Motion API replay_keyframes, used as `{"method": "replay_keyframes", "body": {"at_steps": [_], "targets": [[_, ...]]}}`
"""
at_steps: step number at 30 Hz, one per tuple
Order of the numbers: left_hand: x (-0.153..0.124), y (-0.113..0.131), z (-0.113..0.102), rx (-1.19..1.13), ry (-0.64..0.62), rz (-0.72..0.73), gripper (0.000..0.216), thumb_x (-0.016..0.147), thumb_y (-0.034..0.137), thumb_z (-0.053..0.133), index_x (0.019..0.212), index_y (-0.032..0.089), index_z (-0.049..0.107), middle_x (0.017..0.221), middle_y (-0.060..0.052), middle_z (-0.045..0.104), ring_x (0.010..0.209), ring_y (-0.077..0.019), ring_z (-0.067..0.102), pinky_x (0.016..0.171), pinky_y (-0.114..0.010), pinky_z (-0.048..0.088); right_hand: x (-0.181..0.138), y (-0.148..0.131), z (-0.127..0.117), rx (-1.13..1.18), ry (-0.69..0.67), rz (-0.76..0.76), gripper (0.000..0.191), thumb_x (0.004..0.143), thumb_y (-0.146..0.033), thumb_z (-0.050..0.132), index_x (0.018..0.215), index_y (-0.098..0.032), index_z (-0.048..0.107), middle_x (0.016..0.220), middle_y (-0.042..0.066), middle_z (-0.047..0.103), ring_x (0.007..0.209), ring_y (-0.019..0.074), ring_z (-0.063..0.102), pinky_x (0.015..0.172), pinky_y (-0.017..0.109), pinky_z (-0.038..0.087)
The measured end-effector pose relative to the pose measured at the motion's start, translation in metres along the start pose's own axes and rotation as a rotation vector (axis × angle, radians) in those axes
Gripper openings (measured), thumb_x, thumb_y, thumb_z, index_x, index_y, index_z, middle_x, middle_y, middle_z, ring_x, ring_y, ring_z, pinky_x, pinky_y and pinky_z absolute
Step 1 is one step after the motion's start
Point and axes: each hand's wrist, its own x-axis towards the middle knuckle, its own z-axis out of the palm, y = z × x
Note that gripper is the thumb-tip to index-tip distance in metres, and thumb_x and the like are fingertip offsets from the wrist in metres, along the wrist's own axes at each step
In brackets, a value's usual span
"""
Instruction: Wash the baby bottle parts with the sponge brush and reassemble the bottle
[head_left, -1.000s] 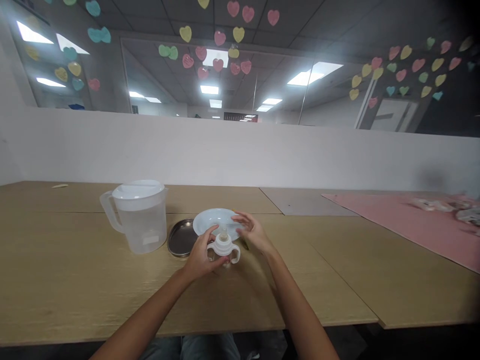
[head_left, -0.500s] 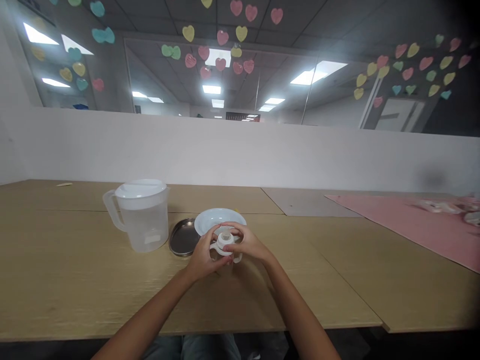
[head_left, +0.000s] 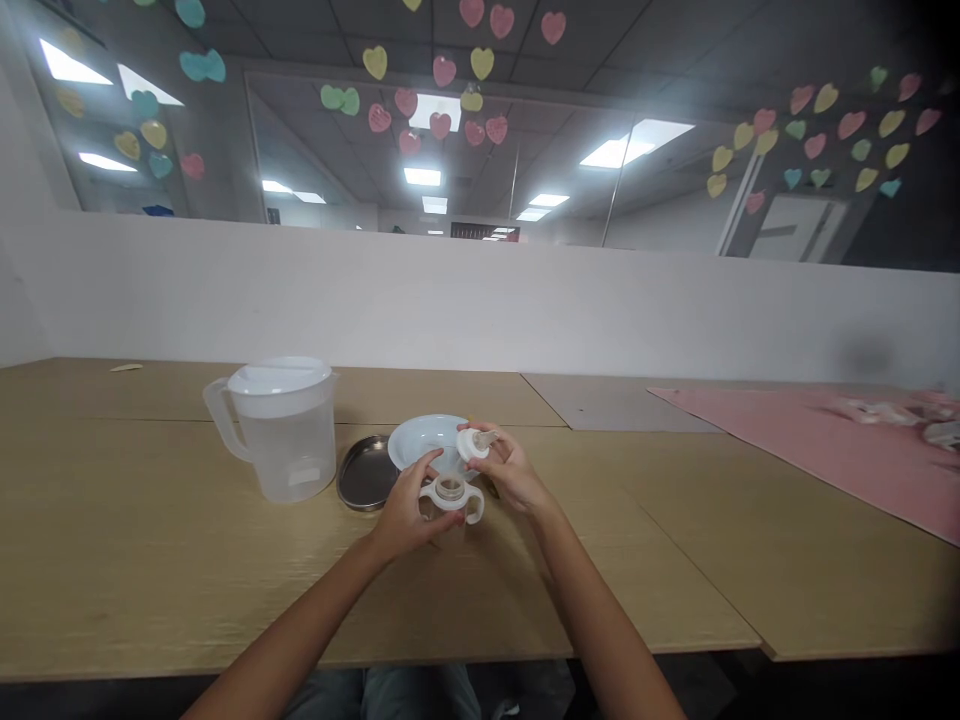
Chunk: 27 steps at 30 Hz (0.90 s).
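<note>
At the left of the bench [head_left: 225, 590] stands one lidded, translucent pitcher [head_left: 292, 450]; just beside it lies one shallow, dark metal dish [head_left: 362, 480]. One white bowl [head_left: 411, 440] sits right of the dish, overlapping its edge from this view. Far off, one small pale strip [head_left: 126, 367] lies leftmost, and one pink sheet [head_left: 795, 450] on the right bears some blurred items. One two-handled bottle [head_left: 451, 502], its mouth uncovered, is before the bowl, the left hand [head_left: 405, 512] with fingers clamped around its side. The right hand [head_left: 515, 478] partly hides the bowl, its fingers pinching one white, teat-topped cap [head_left: 471, 446] apart from the bottle.
</note>
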Motion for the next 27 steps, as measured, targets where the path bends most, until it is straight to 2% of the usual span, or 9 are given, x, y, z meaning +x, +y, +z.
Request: {"method": "replay_keyframes", "body": {"at_steps": [5,11,16,20,27], "targets": [[0.001,0.0,0.0,0.013,-0.001,0.008,0.084,0.067,0.055,0.067,0.134,0.017,0.033,0.099,-0.008,0.06,0.096,-0.0246,0.057,0.089,-0.041,0.042,0.003,-0.002,-0.008,0.23,0.137,-0.1,0.048,0.057,-0.027,0.08,0.101,-0.028,0.06,0.112,0.002,0.062,0.095,0.018,0.06,0.094,0.041,0.047],[0.001,0.001,-0.001,0.021,-0.011,-0.009,0.083,0.067,0.055,0.067,0.134,0.018,0.033,0.101,-0.008,0.059,0.098,-0.0258,0.056,0.089,-0.042,0.041,0.005,-0.004,-0.015,0.299,0.179,-0.166,0.045,0.055,-0.036,0.08,0.096,-0.03,0.061,0.107,0.002,0.063,0.101,0.0218,0.057,0.103,0.05,0.036],[0.0,0.003,-0.002,0.012,-0.015,-0.014,0.082,0.068,0.054,0.067,0.134,0.019,0.033,0.101,-0.008,0.058,0.097,-0.0254,0.055,0.09,-0.042,0.041,0.007,0.0,-0.017,0.341,0.187,-0.162,0.038,0.059,-0.032,0.078,0.093,-0.029,0.062,0.104,0.001,0.064,0.104,0.0203,0.056,0.104,0.047,0.035],[0.001,0.004,-0.002,-0.001,-0.021,-0.014,0.082,0.067,0.053,0.068,0.134,0.019,0.033,0.101,-0.008,0.058,0.096,-0.0247,0.056,0.089,-0.041,0.041,0.01,0.006,-0.017,0.349,0.223,-0.118,0.039,0.058,-0.026,0.078,0.093,-0.028,0.061,0.1,0.0,0.065,0.106,0.0205,0.056,0.103,0.045,0.038],[0.001,0.006,-0.002,0.007,-0.012,-0.014,0.081,0.067,0.053,0.068,0.133,0.018,0.035,0.101,-0.008,0.058,0.096,-0.0242,0.056,0.089,-0.04,0.042,0.014,0.018,-0.018,0.325,0.231,-0.047,0.036,0.061,-0.021,0.076,0.093,-0.027,0.061,0.096,-0.002,0.066,0.1,0.0161,0.059,0.1,0.037,0.042]]}}
